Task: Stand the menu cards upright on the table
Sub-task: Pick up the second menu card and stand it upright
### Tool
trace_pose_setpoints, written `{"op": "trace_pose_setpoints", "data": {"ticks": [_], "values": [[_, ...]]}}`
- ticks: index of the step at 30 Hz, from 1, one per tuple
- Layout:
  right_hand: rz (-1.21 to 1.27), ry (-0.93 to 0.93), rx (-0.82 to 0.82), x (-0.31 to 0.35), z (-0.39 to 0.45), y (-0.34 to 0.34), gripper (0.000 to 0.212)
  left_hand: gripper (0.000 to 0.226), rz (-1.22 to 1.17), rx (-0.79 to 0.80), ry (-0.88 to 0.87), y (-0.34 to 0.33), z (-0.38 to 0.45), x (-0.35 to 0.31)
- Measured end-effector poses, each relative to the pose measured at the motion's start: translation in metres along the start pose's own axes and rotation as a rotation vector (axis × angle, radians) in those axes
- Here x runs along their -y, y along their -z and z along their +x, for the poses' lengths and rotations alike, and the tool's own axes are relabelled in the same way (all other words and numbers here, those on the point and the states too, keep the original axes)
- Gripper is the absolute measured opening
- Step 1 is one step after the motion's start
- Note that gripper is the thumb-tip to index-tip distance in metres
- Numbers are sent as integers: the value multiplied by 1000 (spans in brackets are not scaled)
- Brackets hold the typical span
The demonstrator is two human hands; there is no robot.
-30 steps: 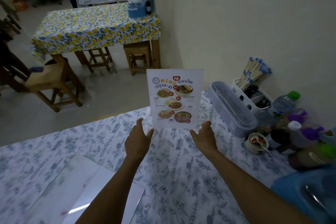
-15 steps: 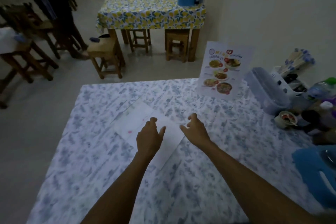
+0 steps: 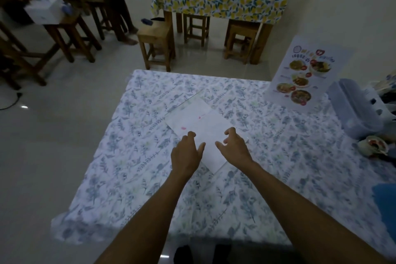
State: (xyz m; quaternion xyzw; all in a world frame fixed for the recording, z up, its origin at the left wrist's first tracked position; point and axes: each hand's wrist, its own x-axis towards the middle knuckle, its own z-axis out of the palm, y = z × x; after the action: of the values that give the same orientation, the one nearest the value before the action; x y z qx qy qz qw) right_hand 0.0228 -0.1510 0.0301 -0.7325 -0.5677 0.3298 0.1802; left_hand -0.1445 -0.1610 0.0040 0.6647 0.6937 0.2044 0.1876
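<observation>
Reaching over the desk (image 3: 132,156), both hands hover above the flat menu cards (image 3: 201,126), which lie face down near the middle of the floral cloth. The left hand (image 3: 186,154) has its grip loose, fingers curled down and thumb apart, holding nothing; whether the fingertips touch the cards I cannot tell. The right hand (image 3: 234,148) is just beside it, its grip also loose and empty, with the fingers bent like a claw over the right part of the cards. The near corner of the cards is partly covered by the hands, and only faint pink marks show through the white back.

Beyond the cards, toward the far right corner of the desk, one standing menu card (image 3: 304,75) is upright and faces the camera. It shows round food photos and a coloured title, but the letters are too blurred to read. To the right of it a clear plastic box (image 3: 353,111) and a small bowl (image 3: 374,146) are partly cut off by the frame edge. A blue thing at the right edge is too dark to name.
</observation>
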Motion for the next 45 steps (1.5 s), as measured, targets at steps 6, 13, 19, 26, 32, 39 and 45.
{"op": "trace_pose_setpoints", "data": {"ticks": [6,13,19,26,32,39,45], "values": [[-122,23,64,-25,33,1,47,49,-32,111,125,-22,0,5],[-353,-75,84,-62,82,7,60,60,-196,184,384,-54,1,-6],[-365,-103,145,-56,99,10,62,66,-460,75,659,-55,21,-23],[-101,-61,267,-65,107,49,51,77,-825,32,861,-32,23,6],[363,-118,532,-32,99,98,20,66,-1006,240,664,43,32,28],[659,-20,528,29,108,126,24,40,-1063,104,632,97,63,16],[400,143,205,71,127,88,22,19,-826,-29,484,97,99,18]]}}
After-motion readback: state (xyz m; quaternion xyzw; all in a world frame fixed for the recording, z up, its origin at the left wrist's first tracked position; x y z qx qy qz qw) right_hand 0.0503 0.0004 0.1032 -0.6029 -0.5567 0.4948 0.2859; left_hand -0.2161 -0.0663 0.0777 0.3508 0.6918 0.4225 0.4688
